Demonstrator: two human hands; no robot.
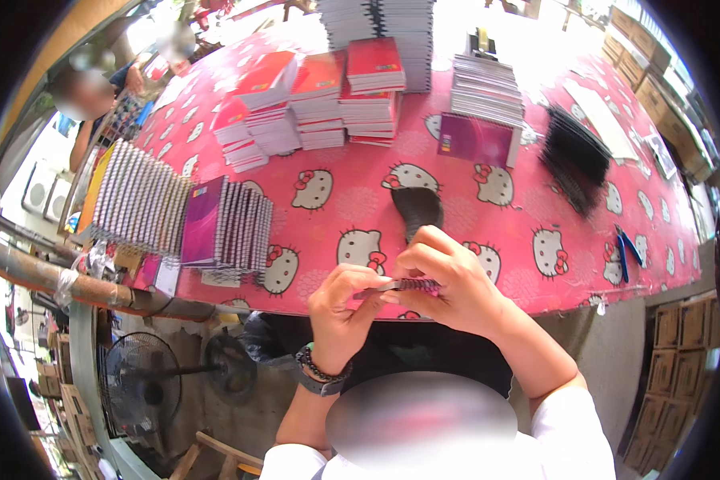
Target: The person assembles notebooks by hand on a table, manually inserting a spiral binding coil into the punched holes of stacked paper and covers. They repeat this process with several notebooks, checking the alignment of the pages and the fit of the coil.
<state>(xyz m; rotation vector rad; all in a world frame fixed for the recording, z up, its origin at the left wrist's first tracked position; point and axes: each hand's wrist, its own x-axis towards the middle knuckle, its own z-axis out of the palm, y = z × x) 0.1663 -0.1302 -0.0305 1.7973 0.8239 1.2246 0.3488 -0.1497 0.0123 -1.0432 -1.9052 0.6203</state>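
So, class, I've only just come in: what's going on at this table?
A person holds a small spiral-bound notebook edge-on in both hands, the left hand gripping one end, the right hand pinching along the black wire spine. In front lies a pink cartoon-cat tablecloth bearing stacks of red notebooks, a purple-covered stack and a pile of black spiral coils.

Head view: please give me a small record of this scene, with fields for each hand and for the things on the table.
left hand: grips one end of a small spiral-bound notebook
right hand: pinches the notebook's wire spine from above
table: pink cloth with cat-face print
back: stacks of red notebooks
left edge: upright spiral notebooks
right: black binding coils
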